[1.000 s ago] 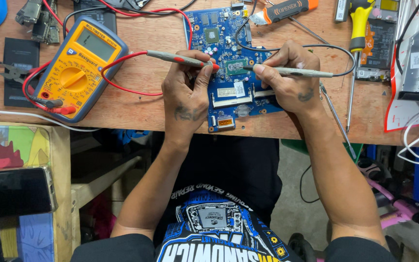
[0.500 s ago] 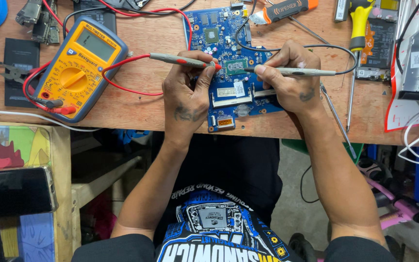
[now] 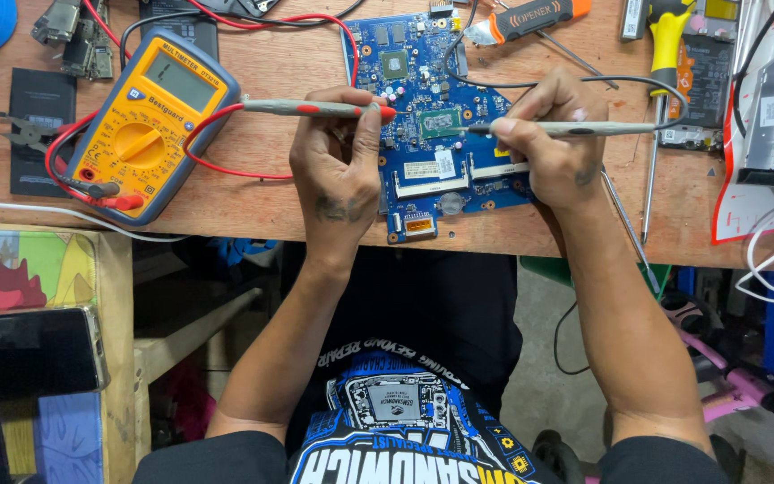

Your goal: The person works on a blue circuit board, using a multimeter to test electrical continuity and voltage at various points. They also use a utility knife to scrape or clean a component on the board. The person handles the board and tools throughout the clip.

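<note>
Two probes were in my grip, red probe [image 3: 315,108] pinched in my left hand [image 3: 338,170], black probe [image 3: 575,129] in my right hand [image 3: 553,148], tips on the blue circuit board [image 3: 432,134] at the counter's [image 3: 270,193] near edge, mid-measurement.

Your circuit board [image 3: 436,134] is blue with green chips, and the meter [image 3: 150,121] beside it is yellow edged in dark grey. Your grey probe [image 3: 315,108] has a red tip and red wire; the tabletop [image 3: 262,197] is plain brown wood.
</note>
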